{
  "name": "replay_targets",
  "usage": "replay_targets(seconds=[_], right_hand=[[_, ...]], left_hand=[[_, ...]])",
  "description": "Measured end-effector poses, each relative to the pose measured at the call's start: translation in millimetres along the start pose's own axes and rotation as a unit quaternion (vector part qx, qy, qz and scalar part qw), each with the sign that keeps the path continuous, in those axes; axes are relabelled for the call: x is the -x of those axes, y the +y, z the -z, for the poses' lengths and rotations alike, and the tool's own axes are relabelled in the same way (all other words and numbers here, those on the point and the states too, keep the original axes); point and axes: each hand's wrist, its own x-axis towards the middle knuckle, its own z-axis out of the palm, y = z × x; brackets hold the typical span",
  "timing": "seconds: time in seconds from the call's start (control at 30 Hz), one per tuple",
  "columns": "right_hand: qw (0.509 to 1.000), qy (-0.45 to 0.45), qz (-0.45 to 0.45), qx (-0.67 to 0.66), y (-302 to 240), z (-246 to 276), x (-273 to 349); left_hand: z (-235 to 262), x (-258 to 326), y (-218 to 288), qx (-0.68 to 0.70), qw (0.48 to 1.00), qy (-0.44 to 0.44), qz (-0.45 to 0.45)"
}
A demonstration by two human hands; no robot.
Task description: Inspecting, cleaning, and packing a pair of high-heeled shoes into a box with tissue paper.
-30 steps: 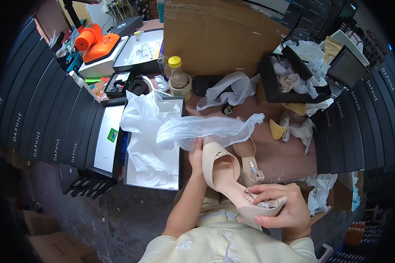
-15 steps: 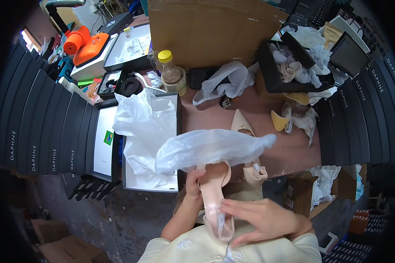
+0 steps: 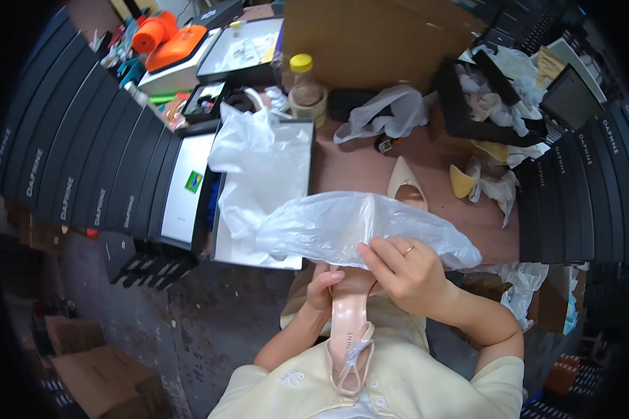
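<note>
A beige slingback shoe (image 3: 351, 334) points away from me, its toe tucked under a clear plastic bag (image 3: 342, 225). My left hand (image 3: 321, 290) grips the shoe's left side near the middle. My right hand (image 3: 405, 269), wearing a ring, pinches the near edge of the plastic bag over the shoe. The shoe's heel strap hangs against my pale yellow shirt. A second beige shoe (image 3: 405, 183) lies on the brown table beyond the bag.
An open shoe box (image 3: 307, 150) lined with white plastic sits left of the bag. Rows of black boxes (image 3: 84, 160) flank both sides. A bottle with a yellow cap (image 3: 302, 84), a cardboard sheet (image 3: 377, 35), crumpled paper (image 3: 496, 185) and a black tray (image 3: 461, 115) crowd the table.
The shoe turned from lying across my lap to pointing away, its toe sliding under the bag. My right hand left the heel and took the bag's edge.
</note>
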Motion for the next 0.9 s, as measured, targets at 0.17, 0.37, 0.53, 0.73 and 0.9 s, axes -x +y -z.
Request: replay_targets(seconds=[0.17,0.37,0.53,0.73,0.9], right_hand=[[0.999,-0.031,-0.017,0.003,-25,5,6],[0.992,-0.124,-0.021,0.029,-61,31,9],[0.977,-0.115,-0.118,-0.135,-25,69,13],[0.726,-0.133,-0.407,-0.538,31,67,29],[0.708,0.102,-0.514,-0.473,-31,65,55]], left_hand=[[-6,12,10,-0.075,0.996,0.000,0.039],[-21,14,23,-0.082,0.995,-0.032,0.037],[-31,15,30,-0.018,0.996,-0.056,0.065],[-28,14,24,-0.049,0.995,-0.078,0.043],[-21,15,29,-0.046,0.997,-0.042,0.047]])
